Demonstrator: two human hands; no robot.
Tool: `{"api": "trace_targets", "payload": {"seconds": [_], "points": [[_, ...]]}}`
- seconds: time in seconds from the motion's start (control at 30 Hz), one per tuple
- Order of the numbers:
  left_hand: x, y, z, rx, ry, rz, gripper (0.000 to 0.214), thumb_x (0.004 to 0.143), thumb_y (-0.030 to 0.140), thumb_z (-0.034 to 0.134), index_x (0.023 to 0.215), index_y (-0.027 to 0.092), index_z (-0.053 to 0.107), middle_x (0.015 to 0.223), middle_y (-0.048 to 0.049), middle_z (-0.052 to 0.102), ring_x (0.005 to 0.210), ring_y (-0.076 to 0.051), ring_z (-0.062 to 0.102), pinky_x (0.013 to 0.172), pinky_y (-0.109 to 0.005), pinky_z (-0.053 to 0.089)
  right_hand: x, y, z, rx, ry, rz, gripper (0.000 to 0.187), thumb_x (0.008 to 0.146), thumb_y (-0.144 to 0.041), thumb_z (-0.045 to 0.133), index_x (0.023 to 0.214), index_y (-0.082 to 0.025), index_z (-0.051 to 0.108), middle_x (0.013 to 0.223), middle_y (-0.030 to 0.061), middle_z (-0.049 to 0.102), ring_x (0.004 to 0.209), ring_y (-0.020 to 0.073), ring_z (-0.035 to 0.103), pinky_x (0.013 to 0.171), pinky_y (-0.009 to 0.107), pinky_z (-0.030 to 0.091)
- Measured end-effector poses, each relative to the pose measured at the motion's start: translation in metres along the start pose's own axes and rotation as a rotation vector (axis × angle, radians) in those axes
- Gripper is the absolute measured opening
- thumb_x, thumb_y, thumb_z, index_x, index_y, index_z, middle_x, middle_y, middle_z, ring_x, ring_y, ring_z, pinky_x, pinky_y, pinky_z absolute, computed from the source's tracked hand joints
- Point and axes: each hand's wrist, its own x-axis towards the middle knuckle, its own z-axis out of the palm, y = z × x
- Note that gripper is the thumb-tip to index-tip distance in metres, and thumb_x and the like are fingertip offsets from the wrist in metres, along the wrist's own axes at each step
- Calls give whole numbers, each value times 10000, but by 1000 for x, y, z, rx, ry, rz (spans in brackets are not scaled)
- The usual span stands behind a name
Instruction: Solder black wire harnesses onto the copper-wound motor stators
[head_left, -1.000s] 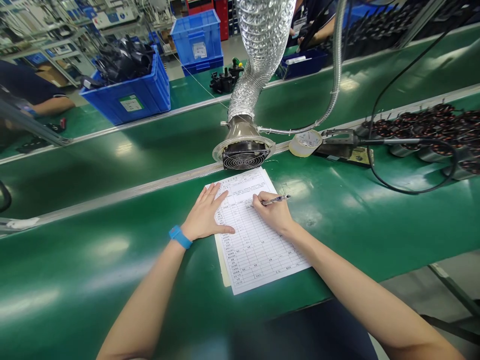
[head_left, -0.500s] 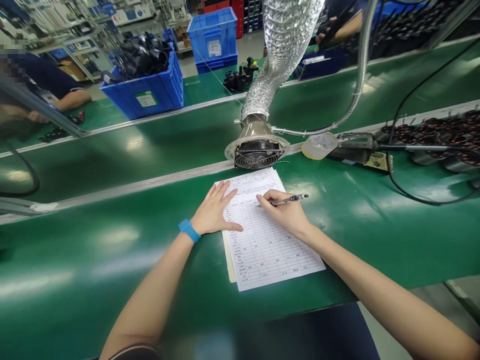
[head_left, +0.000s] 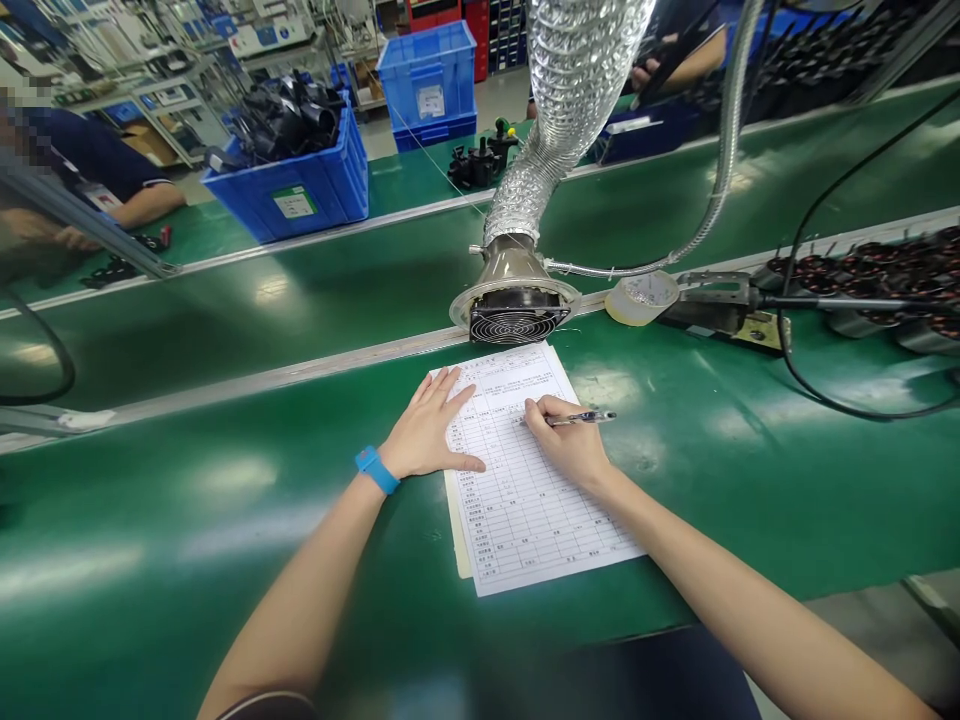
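Note:
A printed form (head_left: 517,520) with a ruled table lies slightly turned on the green bench, over another sheet whose pale edge (head_left: 459,540) shows at its left. My left hand (head_left: 429,428) lies flat across the form's upper left side, fingers spread, with a blue band (head_left: 376,470) around the wrist. In my right hand (head_left: 574,440) a pen (head_left: 592,417) is gripped, its tip at the table's upper rows and its back end pointing right. Handwritten marks show in one column, too small to read.
Beyond the form hangs a fan (head_left: 517,322) on a silver duct (head_left: 525,180). A tape roll (head_left: 641,298) and a soldering iron holder (head_left: 712,305) stand right of it, near wound metal parts (head_left: 877,275). Blue crates (head_left: 300,190) and co-workers are across the bench.
My right hand and the pen have shifted slightly right along the row on the form. My left hand stays flat in place. The view has tilted a little.

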Motion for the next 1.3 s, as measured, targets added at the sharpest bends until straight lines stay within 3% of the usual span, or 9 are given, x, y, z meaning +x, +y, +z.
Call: {"api": "trace_targets", "payload": {"seconds": [0.17, 0.4, 0.67, 0.97, 1.1, 1.3], "points": [[0, 0, 0, -5, 3, -4, 1196, 639, 872, 592, 1569, 207, 242, 1663, -111, 34, 1526, -363, 6, 1250, -547, 44, -1, -1, 1, 18, -26, 10, 428, 932, -377, 541, 570, -201, 396, 528, -36, 386, 509, 113, 345, 510, 283, 273], [0, 1, -1, 10, -15, -12, 1214, 636, 889, 568, 1572, 190, 235, 1661, -120, 18, 1527, -353, -1, 1251, -534, 40, 0, 1, 3, -41, 25, -24, 428, 933, -317, 502, 576, -208, 292, 522, -43, 316, 499, 108, 305, 509, 292, 248], [0, -1, 0, 1, -5, -7, 1202, 632, 881, 585, 1571, 216, 237, 1662, -112, 20, 1526, -360, 5, 1245, -554, 62, -1, -1, 2, 13, -44, 10, 422, 930, -362, 547, 567, -199, 405, 535, -38, 402, 519, 112, 361, 525, 285, 286], [1, 1, -2, 13, -15, -15, 1210, 636, 892, 565, 1570, 196, 238, 1660, -125, 20, 1525, -362, 7, 1248, -537, 46, -1, -1, 2, 12, 55, 15, 417, 916, -309, 503, 573, -215, 285, 526, -43, 311, 502, 113, 308, 505, 294, 255], [1, 0, 0, 8, -11, -9, 1207, 639, 883, 576, 1573, 202, 227, 1661, -122, 13, 1525, -363, -1, 1248, -540, 42, -1, -4, 1, 32, 27, 43, 418, 926, -358, 528, 566, -208, 376, 529, -34, 359, 512, 120, 340, 507, 292, 279], [0, -1, 0, -3, -9, -10, 1193, 639, 869, 597, 1576, 239, 213, 1664, -104, 14, 1524, -365, 6, 1245, -548, 49, 0, -5, 0, 53, 2, 71, 343, 918, -413, 573, 652, -198, 561, 605, 0, 551, 564, 142, 467, 537, 288, 348]]}}
